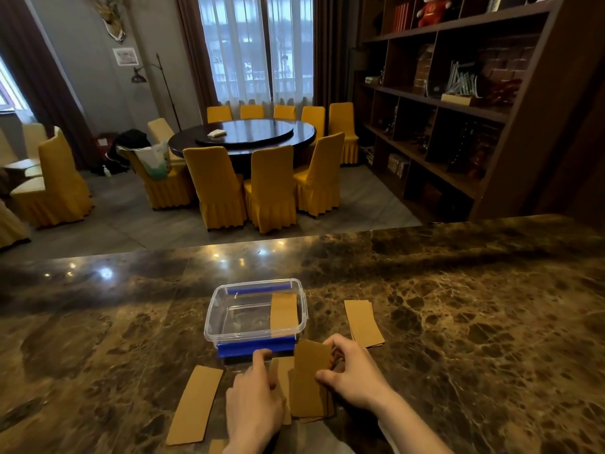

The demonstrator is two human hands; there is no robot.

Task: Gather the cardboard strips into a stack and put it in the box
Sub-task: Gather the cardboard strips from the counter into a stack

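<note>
A dim dining room fills the upper frame; across the lower half runs a dark marble bench (458,306). At lower centre stands a clear box (209,319) with blue clips, one cardboard strip (284,314) already lying inside along its right wall. The right hand (355,371) has its grip clamped on a partial stack (309,381), thumb on the near face and fingers behind, the stack's long axis running from the frame's bottom toward the box. The left hand (255,398) lies beside it, fingers bent over another strip; whether that grip has actually closed I cannot tell. A loose strip (194,404) lies at lower left, just beside the left hand and parallel to the stack, so that hand is the nearer. A further pile (363,322) sits right of the box, close above the right hand.
</note>
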